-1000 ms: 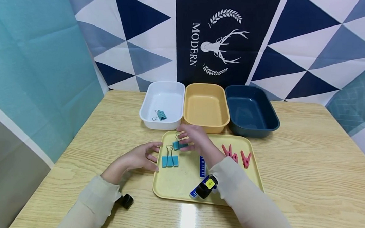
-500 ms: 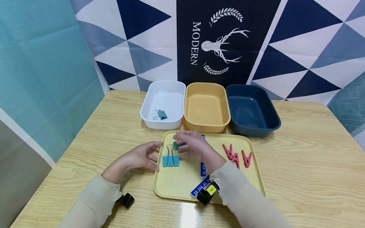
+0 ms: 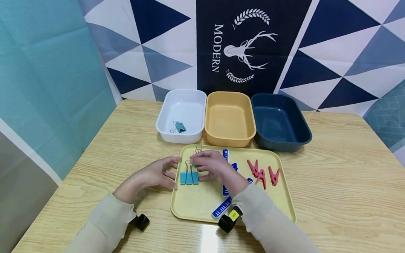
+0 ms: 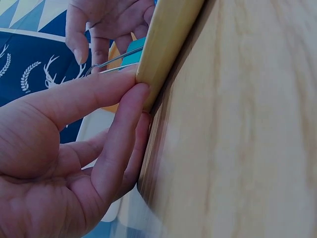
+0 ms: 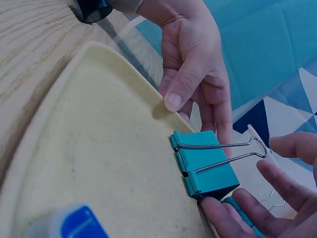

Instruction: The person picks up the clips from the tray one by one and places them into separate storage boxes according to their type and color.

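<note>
My left hand (image 3: 155, 172) grips the left rim of a pale yellow tray (image 3: 195, 205); in the right wrist view its thumb (image 5: 176, 100) lies over the rim, with fingers outside. On the tray near that rim is a teal binder clip (image 3: 189, 178) with wire handles. My right hand (image 3: 213, 164) hovers beside it, fingers spread. In the right wrist view, one fingertip is right at the clip's lower corner, while thumb and forefinger stand around the handle ends. A second teal binder clip (image 5: 241, 214) lies behind, mostly hidden by the right hand in the head view.
Pink clothespins (image 3: 274, 176) and several blue-and-white ruler-like pieces (image 3: 222, 207) lie on the tray. Behind it stand a white bin (image 3: 161, 126) holding a teal binder clip, a yellow bin (image 3: 229, 141) and a dark blue bin (image 3: 284, 146). A patterned cloth hangs behind.
My right hand has moved from over the farther binder clip toward the nearer one, coming closer to me. The left hand has stayed at the tray's rim.
</note>
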Action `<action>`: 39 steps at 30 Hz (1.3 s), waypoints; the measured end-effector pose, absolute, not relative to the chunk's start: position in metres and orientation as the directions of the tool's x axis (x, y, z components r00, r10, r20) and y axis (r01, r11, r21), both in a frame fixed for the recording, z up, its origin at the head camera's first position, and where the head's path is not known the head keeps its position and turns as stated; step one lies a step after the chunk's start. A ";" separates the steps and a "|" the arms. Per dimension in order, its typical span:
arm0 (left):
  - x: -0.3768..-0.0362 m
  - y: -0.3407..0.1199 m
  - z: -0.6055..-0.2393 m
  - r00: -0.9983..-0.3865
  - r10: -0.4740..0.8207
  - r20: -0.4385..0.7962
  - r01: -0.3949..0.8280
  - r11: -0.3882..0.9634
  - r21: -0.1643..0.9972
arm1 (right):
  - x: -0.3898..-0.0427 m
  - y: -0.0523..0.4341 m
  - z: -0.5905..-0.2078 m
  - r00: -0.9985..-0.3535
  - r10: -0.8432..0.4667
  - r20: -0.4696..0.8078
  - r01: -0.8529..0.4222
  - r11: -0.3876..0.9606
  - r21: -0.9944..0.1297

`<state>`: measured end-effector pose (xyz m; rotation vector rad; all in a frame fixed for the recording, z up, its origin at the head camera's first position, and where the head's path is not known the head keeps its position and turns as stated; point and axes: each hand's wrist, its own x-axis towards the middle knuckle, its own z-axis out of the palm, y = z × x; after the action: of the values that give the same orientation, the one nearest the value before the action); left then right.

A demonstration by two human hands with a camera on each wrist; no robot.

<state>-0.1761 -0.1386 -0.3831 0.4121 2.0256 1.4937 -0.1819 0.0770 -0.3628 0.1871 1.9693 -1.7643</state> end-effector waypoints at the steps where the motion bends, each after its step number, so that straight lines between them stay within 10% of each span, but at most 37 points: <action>1: -0.176 -0.139 -0.383 -0.783 0.560 -0.272 -0.093 0.328 0.940 | -0.181 0.076 -0.363 -0.875 -0.217 -0.432 0.404 0.163 -0.900; 39: -0.177 -0.139 -0.384 -0.779 0.558 -0.288 -0.125 0.312 0.942 | -0.177 0.074 -0.361 -0.854 -0.315 -0.415 0.442 -0.019 -0.897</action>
<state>-0.1767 -0.1392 -0.3844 0.3815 1.9968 1.5093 -0.1773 0.0744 -0.3610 0.1328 1.7498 -1.9228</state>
